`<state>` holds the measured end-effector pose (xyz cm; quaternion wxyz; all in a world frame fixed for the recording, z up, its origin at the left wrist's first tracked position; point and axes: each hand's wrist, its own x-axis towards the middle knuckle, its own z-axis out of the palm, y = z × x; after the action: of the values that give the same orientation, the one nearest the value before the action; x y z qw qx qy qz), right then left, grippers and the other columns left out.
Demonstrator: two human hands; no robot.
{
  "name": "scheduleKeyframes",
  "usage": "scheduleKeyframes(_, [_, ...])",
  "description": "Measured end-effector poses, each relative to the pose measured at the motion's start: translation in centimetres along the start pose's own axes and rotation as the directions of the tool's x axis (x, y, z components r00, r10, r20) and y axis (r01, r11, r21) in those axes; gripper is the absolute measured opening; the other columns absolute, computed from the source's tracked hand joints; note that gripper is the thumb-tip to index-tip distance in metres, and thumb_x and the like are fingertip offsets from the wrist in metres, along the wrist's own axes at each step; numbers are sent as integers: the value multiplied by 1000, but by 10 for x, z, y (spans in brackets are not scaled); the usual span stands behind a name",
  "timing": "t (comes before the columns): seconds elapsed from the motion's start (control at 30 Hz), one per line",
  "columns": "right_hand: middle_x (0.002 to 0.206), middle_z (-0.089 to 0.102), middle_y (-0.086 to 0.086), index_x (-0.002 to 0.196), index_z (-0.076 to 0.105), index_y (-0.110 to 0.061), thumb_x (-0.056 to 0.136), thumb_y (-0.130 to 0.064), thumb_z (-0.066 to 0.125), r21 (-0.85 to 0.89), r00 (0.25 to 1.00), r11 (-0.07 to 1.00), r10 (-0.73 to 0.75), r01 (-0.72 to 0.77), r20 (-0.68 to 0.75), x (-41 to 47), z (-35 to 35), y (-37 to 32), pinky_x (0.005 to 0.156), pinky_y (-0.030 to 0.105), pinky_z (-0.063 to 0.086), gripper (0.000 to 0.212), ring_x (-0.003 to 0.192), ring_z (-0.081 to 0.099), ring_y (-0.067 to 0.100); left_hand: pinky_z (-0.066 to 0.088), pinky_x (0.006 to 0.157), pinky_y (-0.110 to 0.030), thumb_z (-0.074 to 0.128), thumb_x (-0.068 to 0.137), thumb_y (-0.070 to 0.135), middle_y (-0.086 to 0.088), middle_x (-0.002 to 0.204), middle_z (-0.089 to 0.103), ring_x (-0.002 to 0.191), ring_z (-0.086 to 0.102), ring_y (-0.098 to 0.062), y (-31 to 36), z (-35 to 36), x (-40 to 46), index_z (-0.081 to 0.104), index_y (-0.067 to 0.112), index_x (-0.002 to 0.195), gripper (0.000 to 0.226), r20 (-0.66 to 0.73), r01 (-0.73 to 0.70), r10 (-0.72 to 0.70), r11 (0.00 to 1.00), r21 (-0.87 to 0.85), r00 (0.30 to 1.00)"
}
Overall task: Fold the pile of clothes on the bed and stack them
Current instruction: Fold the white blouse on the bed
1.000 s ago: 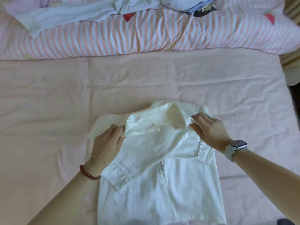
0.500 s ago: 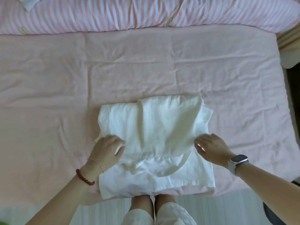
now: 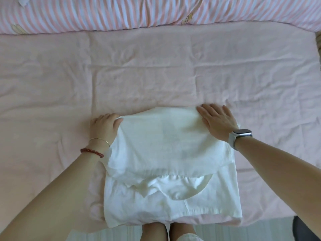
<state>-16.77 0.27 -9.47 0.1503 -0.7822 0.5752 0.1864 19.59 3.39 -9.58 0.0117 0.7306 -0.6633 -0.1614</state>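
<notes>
Surface: one bed, covered by a pink sheet (image 3: 156,70) that is creased throughout. Along the far edge, from 10 to 2 o'clock, lies one pink-and-white striped duvet (image 3: 156,13). A strip of pale floor (image 3: 225,230) shows below the near edge of the bed, from 5 to 7 o'clock, with the person's two knees at 6 o'clock.

Garments counted: one. A white shirt (image 3: 166,153) lies folded at the near edge of the bed, at 6 o'clock from the centre of the view. Its upper layer is turned over the lower layer, and a curved hem shows on the lower part. Its near edge overhangs the mattress edge slightly.

Hands counted: two. The left hand (image 3: 104,126) is at the shirt's far left corner, about 9 o'clock from the garment's centre, fingers curled round the edge of the cloth and gripping it. The right hand (image 3: 217,122) lies flat, fingers straight, pressing on the far right corner at about 1 o'clock.

Wrist items counted: one red bead bracelet (image 3: 92,152) and one thin gold chain (image 3: 99,140) on the left wrist; one smartwatch (image 3: 240,135) on the right.
</notes>
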Motion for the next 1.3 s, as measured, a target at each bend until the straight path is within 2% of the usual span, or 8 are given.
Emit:
scheduleKeyframes(0.2, [130,51,3,140,36,-28,96,-27,40,108,998,994,32,-25,-63,6,-10,16,105,41,21,44,123,42,25,27,99,-40,48,94,31,-10,121,55,119,44,-31,-16,-10,-5,60,14,115,30,139,230,-218,971,-72,966])
scheduleKeyframes(0.37, [131,49,1,138,37,-29,87,-37,56,217,982,971,66,-104,176,19,-35,34,100,40,27,55,124,37,24,29,107,-35,50,92,31,3,135,50,126,42,-20,-8,-23,24,50,24,130,39,381,131,-51,973,-190,923])
scheduleKeyframes(0.57, [100,52,5,109,56,-10,88,-27,59,292,964,949,37,-117,264,16,-42,37,80,36,39,27,105,52,28,40,74,-28,68,80,30,-3,106,63,90,56,-19,-4,-27,42,58,19,95,21,656,60,0,996,-69,755])
scheduleKeyframes(0.7, [102,50,5,108,55,-13,92,-26,52,259,982,950,147,-172,116,15,-54,35,74,34,35,21,98,53,31,36,68,-30,65,83,30,-5,91,58,80,49,-21,4,-45,49,45,23,67,27,525,1,21,999,-43,851])
scheduleKeyframes(0.87, [107,50,13,108,56,-8,93,-24,51,265,930,944,265,-197,-254,33,-102,37,68,35,35,22,92,55,38,35,72,-33,61,87,30,-10,108,55,99,54,-30,19,-91,85,59,7,101,27,96,-39,38,999,10,995])
scheduleKeyframes(1.03, [99,56,20,97,61,-1,87,-15,60,269,767,961,220,-65,-602,33,-142,39,62,37,39,17,88,56,40,40,58,-41,69,81,18,-23,91,56,74,57,-40,40,-130,85,61,-4,87,24,-339,-156,159,987,34,927])
scheduleKeyframes(1.2, [80,61,17,82,64,0,83,-20,51,79,778,988,-52,130,-627,-19,-107,37,64,40,45,23,67,60,36,47,54,-38,85,53,0,-17,72,56,59,59,-33,26,-111,22,64,0,76,31,-255,-308,345,935,174,903])
scheduleKeyframes(1.3, [79,64,13,78,67,-3,67,-6,76,27,842,994,-76,107,-534,-57,-61,35,68,43,47,14,68,63,35,49,58,-40,84,36,-11,-13,78,60,65,62,-31,10,-74,-24,67,3,77,46,-53,-294,307,940,175,950])
